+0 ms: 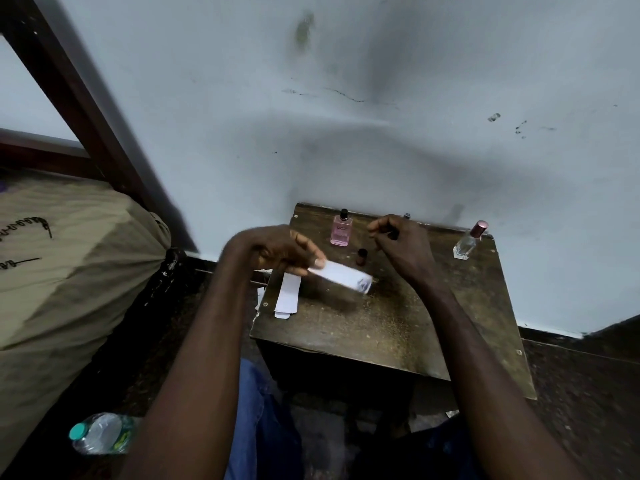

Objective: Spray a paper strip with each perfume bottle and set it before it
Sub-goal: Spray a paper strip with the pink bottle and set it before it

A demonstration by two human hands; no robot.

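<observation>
Two hands over worn brown wooden table point(381, 323) | left hand point(280, 251) palm-down, pinches white paper strip point(341, 277) toward left edge | right hand point(405, 247) curled near far edge, hold unclear

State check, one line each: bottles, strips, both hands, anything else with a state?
pink bottle: upright on table, black cap on.
clear bottle: on table, rose cap on.
small brown cylinder: standing on table, likely a loose cap.
paper strip: pinched in left hand, above table, blurred.
spare strips: stacked flat at table's left edge.
right hand: fingers curled; contents unclear.
water bottle: lying on its side, capped.
</observation>
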